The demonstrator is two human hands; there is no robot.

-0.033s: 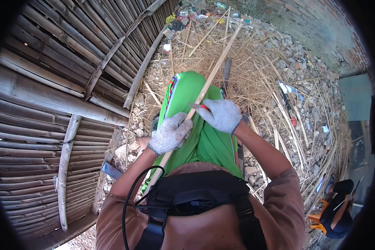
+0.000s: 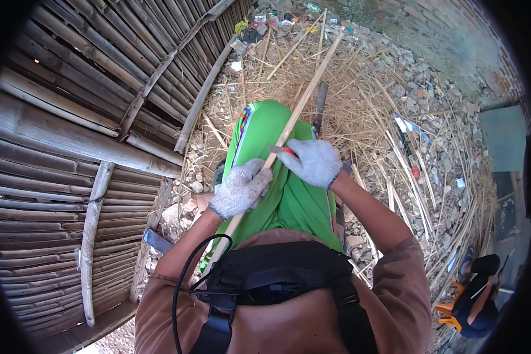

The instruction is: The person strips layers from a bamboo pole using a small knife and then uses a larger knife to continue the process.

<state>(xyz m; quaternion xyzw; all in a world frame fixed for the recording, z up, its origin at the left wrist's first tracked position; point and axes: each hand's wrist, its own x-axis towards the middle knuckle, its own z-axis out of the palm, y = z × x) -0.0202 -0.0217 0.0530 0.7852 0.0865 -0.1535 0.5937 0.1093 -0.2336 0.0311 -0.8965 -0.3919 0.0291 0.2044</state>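
Note:
A long pale bamboo strip (image 2: pixel 306 101) slants across my lap, from beside my waist to beyond my knees. My left hand (image 2: pixel 241 187), in a white knit glove, wraps round its nearer part. Just farther along, my gloved right hand (image 2: pixel 316 163) grips a knife (image 2: pixel 288 151) with a red handle. Its short blade lies against the strip, close to the left hand's fingers. Most of the handle is hidden in the glove. Green trousers (image 2: pixel 259 131) cover my legs beneath the strip.
A bamboo slat wall (image 2: pixel 82 138) rises on the left. Straw-like shavings (image 2: pixel 360 112) and rubble cover the ground ahead, with a dark stick-like piece (image 2: pixel 320 103) beyond my right knee. Thin strips (image 2: pixel 410 177) lie to the right. A person (image 2: pixel 482 298) sits on an orange chair at the lower right.

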